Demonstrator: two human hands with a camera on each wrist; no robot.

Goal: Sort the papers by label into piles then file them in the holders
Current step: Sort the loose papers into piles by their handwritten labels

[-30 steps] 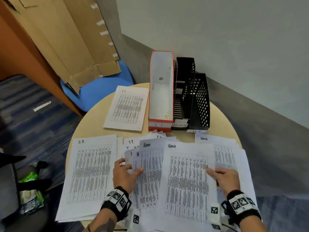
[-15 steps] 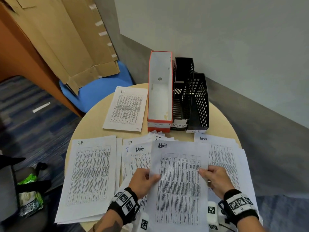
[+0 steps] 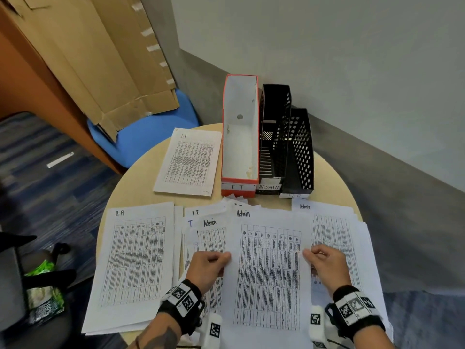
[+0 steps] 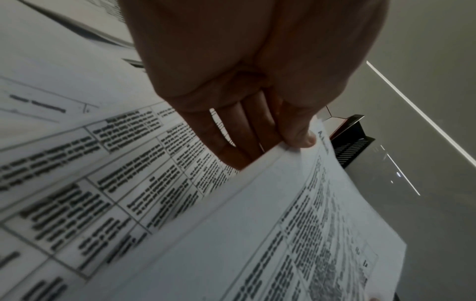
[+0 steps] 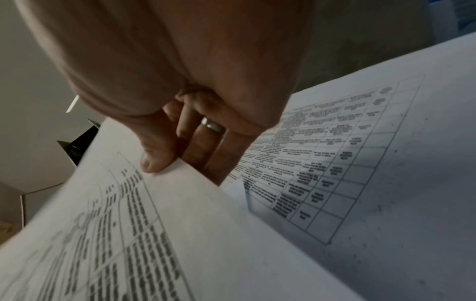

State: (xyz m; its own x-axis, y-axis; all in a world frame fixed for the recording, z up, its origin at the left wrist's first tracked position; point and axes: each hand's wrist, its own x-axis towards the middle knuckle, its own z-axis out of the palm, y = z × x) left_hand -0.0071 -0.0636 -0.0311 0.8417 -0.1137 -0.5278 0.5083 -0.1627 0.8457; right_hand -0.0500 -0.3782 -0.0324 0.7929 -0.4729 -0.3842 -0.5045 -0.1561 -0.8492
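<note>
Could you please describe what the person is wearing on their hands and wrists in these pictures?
Both hands are bare, without gloves or sleeves. The left wrist band and the right wrist band are black, each carrying white square tags printed with black coded patterns. White blocks with similar tags hang beneath each wrist. The left forearm bears a dark tattoo. A silver ring sits on a right-hand finger.

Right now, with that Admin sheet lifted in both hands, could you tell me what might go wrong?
1. The left hand and right hand pinch only the Admin sheet's side edges, so it may sag or crease.
2. The mixed pile beneath overlaps loosely; sheets could slide.
3. The Admin pile overhangs the table and may fall.
</note>
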